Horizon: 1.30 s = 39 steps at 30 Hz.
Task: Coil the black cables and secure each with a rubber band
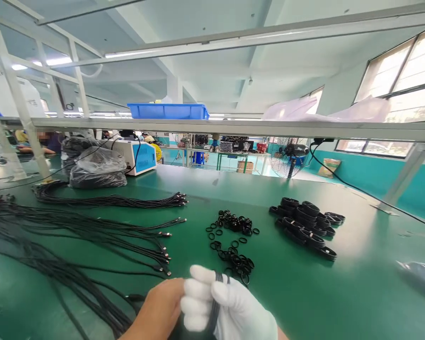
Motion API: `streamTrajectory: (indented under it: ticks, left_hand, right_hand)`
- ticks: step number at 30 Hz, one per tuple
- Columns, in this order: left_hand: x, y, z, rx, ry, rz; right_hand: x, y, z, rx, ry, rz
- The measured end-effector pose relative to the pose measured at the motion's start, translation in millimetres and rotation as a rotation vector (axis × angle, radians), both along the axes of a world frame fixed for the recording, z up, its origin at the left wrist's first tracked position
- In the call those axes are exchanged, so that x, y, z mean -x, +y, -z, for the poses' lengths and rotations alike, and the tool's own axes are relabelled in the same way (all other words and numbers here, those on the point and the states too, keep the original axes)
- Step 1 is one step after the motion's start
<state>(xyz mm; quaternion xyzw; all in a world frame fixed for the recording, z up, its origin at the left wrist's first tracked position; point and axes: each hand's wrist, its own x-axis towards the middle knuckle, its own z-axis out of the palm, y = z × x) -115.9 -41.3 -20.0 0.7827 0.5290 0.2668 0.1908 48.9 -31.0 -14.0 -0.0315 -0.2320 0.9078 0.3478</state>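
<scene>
My right hand (233, 302), in a white glove, is closed around a coiled black cable (215, 311) at the bottom centre. Loops of the cable run between its thumb and fingers. Right beside it on the left is my bare left hand (165, 300), its fingers hidden behind the gloved ones. Just beyond the hands lie loose small black rings (235, 259), with another pile of black rings (235, 221) farther back. Loose black cables (92, 231) stretch across the left side, their connector ends pointing towards the middle.
Coiled black cables (304, 224) are stacked at the right of the green table (269, 288). A clear plastic bag (99, 165) and a blue-and-white machine (140, 158) stand back left. Above runs a shelf (233, 127) bearing a blue tray (168, 112). Another person sits far left.
</scene>
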Motion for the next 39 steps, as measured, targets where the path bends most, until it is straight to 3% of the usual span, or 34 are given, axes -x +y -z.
streamTrajectory:
  ticks: [4, 6, 11, 14, 16, 21, 25, 30, 32, 35, 39]
  left_hand:
    - [-3.9, -12.9, 8.0, -0.11, 0.378, -0.124]
    - [-13.2, -21.0, 9.8, -0.173, 0.521, -0.117]
    - [-34.6, -30.8, 10.5, -0.36, 0.611, -0.081]
    - [-32.3, -23.5, -3.5, -0.496, 0.612, 0.009]
    - [-25.0, -14.1, -21.0, -0.503, 0.626, 0.11]
    - [-5.5, 12.2, -59.5, -0.208, 0.47, 0.335]
    - [0.4, 24.5, -60.0, -0.039, 0.31, 0.472]
    - [3.1, 19.7, -52.9, -0.338, 0.305, 0.392]
    - [4.0, 16.4, -53.0, -0.355, 0.343, 0.416]
    - [4.5, 14.7, -52.8, -0.083, 0.195, 0.403]
    - [0.5, 12.9, -43.3, 0.535, -0.378, 0.261]
  right_hand:
    - [-9.2, 15.3, -4.3, 0.008, -0.087, 0.24]
    - [-14.4, 20.0, -0.9, 0.043, -0.173, 0.312]
    - [-14.3, 17.8, 7.5, 0.043, -0.366, 0.373]
    - [-8.3, 13.1, 8.3, -0.046, -0.433, 0.293]
    - [-5.0, 9.8, 7.3, -0.105, -0.405, 0.194]
    - [-4.7, -1.7, 7.7, -0.125, -0.303, -0.159]
    - [-5.1, -6.3, 17.6, -0.058, -0.389, -0.249]
    - [-3.1, -0.9, 28.0, 0.022, -0.436, -0.192]
    - [-3.8, 0.5, 29.9, -0.005, -0.42, -0.206]
    - [-6.4, -0.3, 31.2, -0.094, -0.393, -0.224]
    - [-9.9, -3.2, 27.6, -0.141, -0.264, -0.214]
